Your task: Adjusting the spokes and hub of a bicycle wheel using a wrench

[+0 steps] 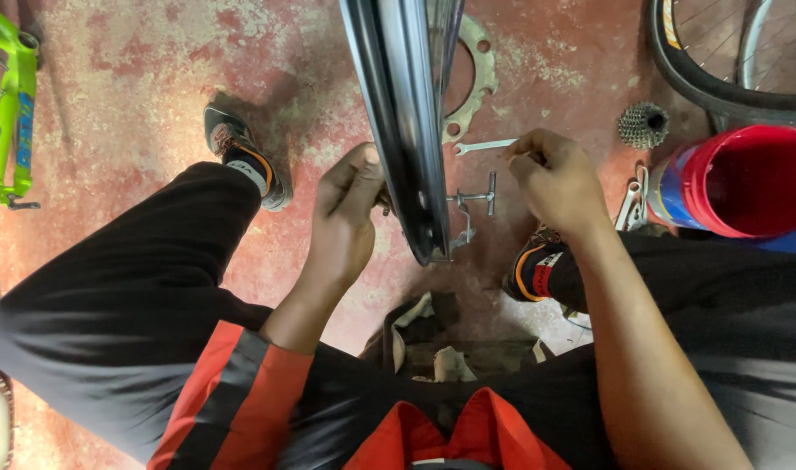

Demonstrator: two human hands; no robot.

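We see a dark metal wheel rim [404, 122] standing on edge between the knees. The left hand [346, 213] curls closed against its left side. The right hand [555, 178] pinches something small, too hidden to name. On the rough red floor [154, 78] lie a slim wrench [483, 145], a toothed cassette [643, 124] and a glossy red bucket [746, 181].
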